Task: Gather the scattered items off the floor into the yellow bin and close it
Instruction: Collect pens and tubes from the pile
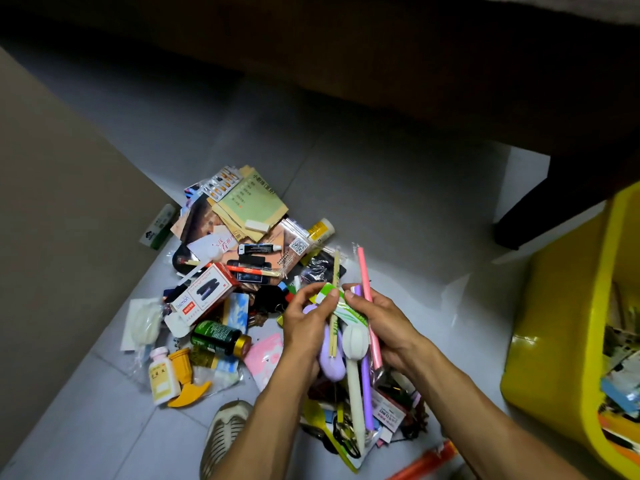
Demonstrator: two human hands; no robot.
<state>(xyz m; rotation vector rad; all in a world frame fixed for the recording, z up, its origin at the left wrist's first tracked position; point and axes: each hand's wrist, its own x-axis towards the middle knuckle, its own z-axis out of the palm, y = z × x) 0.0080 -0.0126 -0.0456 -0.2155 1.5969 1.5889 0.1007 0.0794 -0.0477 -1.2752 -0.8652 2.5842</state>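
Both my hands hold one bundle of long items above the floor pile. My left hand (306,327) grips a purple handled tool (330,365) and wrapped chopsticks (335,271). My right hand (384,323) holds a pink stick in clear wrap (365,271), with a green packet (343,306) pinched between both thumbs. A white brush (356,372) and a purple stick hang down from the bundle. The yellow bin (554,334) stands open at the right, with several items inside it. Scattered items (239,258) cover the floor to the left.
The pile holds a white and red box (204,296), a green bottle (220,337), a small white bottle (161,375), an orange toy hammer (187,379) and paper packets. My shoe (225,434) is below it. Dark furniture (450,81) looms behind; a beige wall stands left.
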